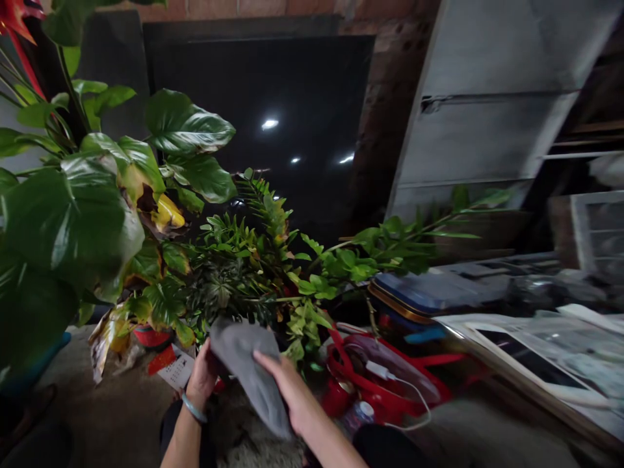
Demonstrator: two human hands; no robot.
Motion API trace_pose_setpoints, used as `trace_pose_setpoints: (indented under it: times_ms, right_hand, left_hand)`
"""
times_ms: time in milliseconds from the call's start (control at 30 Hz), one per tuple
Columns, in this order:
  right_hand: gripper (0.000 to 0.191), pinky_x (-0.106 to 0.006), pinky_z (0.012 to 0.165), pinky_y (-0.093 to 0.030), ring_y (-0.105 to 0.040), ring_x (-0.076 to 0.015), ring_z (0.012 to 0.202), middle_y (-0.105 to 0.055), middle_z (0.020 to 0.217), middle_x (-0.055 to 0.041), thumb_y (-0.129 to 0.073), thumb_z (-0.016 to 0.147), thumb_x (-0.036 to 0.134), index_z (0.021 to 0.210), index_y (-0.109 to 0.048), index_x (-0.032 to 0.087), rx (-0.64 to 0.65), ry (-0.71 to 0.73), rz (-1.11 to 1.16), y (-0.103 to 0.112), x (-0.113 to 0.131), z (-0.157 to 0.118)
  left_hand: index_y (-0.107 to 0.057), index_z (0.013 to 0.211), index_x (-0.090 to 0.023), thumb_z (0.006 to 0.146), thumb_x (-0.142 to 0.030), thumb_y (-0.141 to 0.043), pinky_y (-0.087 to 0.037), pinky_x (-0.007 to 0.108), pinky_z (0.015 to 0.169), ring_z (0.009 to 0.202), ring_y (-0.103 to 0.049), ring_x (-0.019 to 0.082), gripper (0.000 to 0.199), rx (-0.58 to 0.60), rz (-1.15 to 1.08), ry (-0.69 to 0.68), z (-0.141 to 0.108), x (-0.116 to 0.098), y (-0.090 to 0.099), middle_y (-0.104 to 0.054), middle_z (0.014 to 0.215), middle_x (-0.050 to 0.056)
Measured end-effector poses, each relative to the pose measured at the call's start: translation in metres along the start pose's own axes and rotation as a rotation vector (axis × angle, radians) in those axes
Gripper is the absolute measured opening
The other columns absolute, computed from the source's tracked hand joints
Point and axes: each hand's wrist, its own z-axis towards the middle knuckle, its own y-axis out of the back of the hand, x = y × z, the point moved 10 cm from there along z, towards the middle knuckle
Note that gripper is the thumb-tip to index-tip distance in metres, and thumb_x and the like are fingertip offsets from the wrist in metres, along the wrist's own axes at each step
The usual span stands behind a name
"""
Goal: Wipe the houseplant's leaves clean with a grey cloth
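A grey folded cloth [244, 348] hangs in front of me, low in the head view, with its lower end drooping down to the right. My left hand [203, 374] is closed on its left edge; most of those fingers are behind the cloth, and a bracelet circles the wrist. From the right, my right hand [283, 383] grips the cloth with the thumb lying on top and the other fingers hidden beneath. Just beyond the cloth are the green leaves of potted plants [219, 292]. A printed card with a red part [178, 369] lies left of my left hand.
Large glossy leaves [73, 208] crowd the left. Right of my hands stands a red bag [414, 403] with a white cable and charger [380, 370]; a plastic bottle [359, 415] is beside it. A cluttered table [526, 403] fills the right. A dark panel [258, 110] leans behind.
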Motion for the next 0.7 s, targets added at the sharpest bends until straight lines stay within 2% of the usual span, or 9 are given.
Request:
trace_pose_setpoints:
  times_ms: [67,100,233,300,367,433,533,600,700]
  right_hand:
    - [0.041,-0.038,0.075,-0.057,-0.073,-0.0323,0.089,-0.079,0.087,-0.0073,-0.080,0.056,0.045,0.088,-0.075,0.019,0.018,-0.102,-0.035,0.013,-0.017,-0.019]
    - [0.044,-0.038,0.076,-0.057,-0.073,-0.0320,0.091,-0.079,0.088,-0.0071,-0.081,0.056,0.046,0.091,-0.074,0.019,0.004,-0.124,-0.019,0.021,-0.015,-0.023]
    - [0.057,-0.038,0.082,-0.056,-0.070,-0.0315,0.099,-0.078,0.100,-0.0083,-0.082,0.054,0.045,0.103,-0.070,0.019,-0.187,0.105,0.216,0.041,0.052,0.006]
    - [0.059,-0.038,0.085,-0.056,-0.069,-0.0304,0.104,-0.077,0.102,-0.0080,-0.080,0.054,0.043,0.106,-0.069,0.019,-0.243,0.210,0.318,0.031,0.071,0.028]
    - [0.054,-0.039,0.084,-0.056,-0.070,-0.0307,0.101,-0.078,0.095,-0.0087,-0.078,0.055,0.043,0.101,-0.070,0.018,-0.148,0.130,0.307,0.004,0.054,0.041]
    - [0.047,-0.040,0.082,-0.056,-0.071,-0.0313,0.098,-0.079,0.089,-0.0087,-0.079,0.055,0.042,0.095,-0.072,0.017,-0.005,-0.044,0.181,-0.018,0.014,0.034]
    - [0.044,-0.038,0.083,-0.055,-0.071,-0.0306,0.097,-0.079,0.090,-0.0063,-0.082,0.054,0.039,0.092,-0.073,0.019,0.058,-0.158,-0.016,-0.004,-0.027,-0.001]
    - [0.046,-0.037,0.080,-0.055,-0.072,-0.0306,0.093,-0.079,0.088,-0.0056,-0.083,0.054,0.040,0.093,-0.073,0.020,0.050,-0.160,-0.027,0.016,-0.022,-0.016]
    - [0.050,-0.038,0.076,-0.056,-0.072,-0.0304,0.087,-0.079,0.087,-0.0059,-0.082,0.056,0.044,0.097,-0.072,0.019,-0.034,-0.042,0.116,0.035,0.026,-0.007]
  left_hand:
    - [-0.075,0.097,-0.016,0.076,-0.047,-0.070,-0.048,0.035,0.083,0.101,-0.061,0.027,0.037,0.006,-0.019,0.016,0.000,0.001,0.002,-0.072,0.100,0.009]
    - [-0.074,0.100,-0.017,0.077,-0.047,-0.070,-0.048,0.036,0.083,0.101,-0.061,0.027,0.038,0.021,-0.012,0.010,0.000,0.000,0.001,-0.071,0.102,0.009]
    - [-0.070,0.113,-0.020,0.080,-0.048,-0.066,-0.050,0.034,0.072,0.090,-0.061,0.023,0.043,0.053,0.065,-0.024,-0.001,-0.007,-0.004,-0.068,0.107,0.008]
    - [-0.069,0.115,-0.020,0.082,-0.048,-0.064,-0.050,0.034,0.070,0.088,-0.062,0.022,0.044,0.061,0.084,-0.021,-0.001,-0.007,-0.005,-0.068,0.107,0.009]
    - [-0.069,0.116,-0.020,0.083,-0.048,-0.063,-0.050,0.034,0.071,0.087,-0.063,0.023,0.043,0.070,0.069,-0.020,0.000,-0.005,-0.005,-0.069,0.107,0.009]
    - [-0.071,0.111,-0.019,0.084,-0.045,-0.063,-0.049,0.035,0.075,0.090,-0.064,0.024,0.039,0.058,0.013,-0.012,0.002,-0.001,-0.001,-0.071,0.106,0.008]
    - [-0.075,0.095,-0.017,0.084,-0.038,-0.065,-0.046,0.035,0.085,0.094,-0.065,0.026,0.026,0.035,-0.071,0.043,0.004,0.008,0.005,-0.075,0.096,0.008]
    - [-0.076,0.092,-0.016,0.085,-0.038,-0.064,-0.046,0.036,0.086,0.094,-0.065,0.027,0.025,0.044,-0.077,0.050,0.003,0.007,0.004,-0.075,0.095,0.008]
    - [-0.073,0.104,-0.017,0.088,-0.043,-0.059,-0.050,0.036,0.075,0.087,-0.064,0.024,0.034,0.075,-0.014,0.005,0.002,-0.001,-0.005,-0.072,0.103,0.009]
